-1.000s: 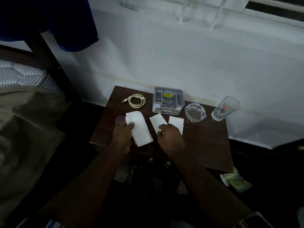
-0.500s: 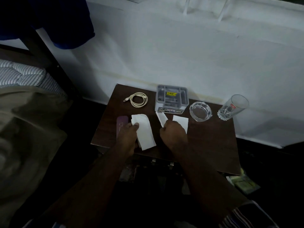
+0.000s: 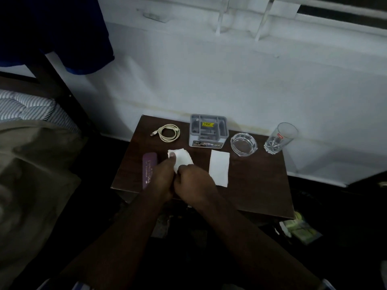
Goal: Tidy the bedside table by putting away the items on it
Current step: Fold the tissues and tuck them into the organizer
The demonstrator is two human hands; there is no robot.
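On the dark wooden bedside table [image 3: 257, 191] my left hand [image 3: 162, 174] pinches a white tissue [image 3: 182, 159] with its thumb on the upper edge. My right hand [image 3: 193, 181] lies against the left one and grips the tissue stack from the right; the lower part of the stack is hidden under both hands. A second white tissue [image 3: 218, 170] lies flat just right of my hands. A purple case [image 3: 149, 168] lies to the left. A coiled white cable [image 3: 168, 132], a grey organizer box [image 3: 208, 130], a glass ashtray [image 3: 244, 144] and a drinking glass [image 3: 279, 139] line the back.
The table stands against a white wall. A bed with beige bedding [image 3: 31, 174] and a striped mattress is on the left, with blue cloth [image 3: 62, 32] hanging above. Papers [image 3: 301, 229] lie on the dark floor under the table's right front corner.
My right hand lifted the middle tissue and carried it left onto the tissue in my left hand. Both hands now meet over that stack; the purple case is uncovered.
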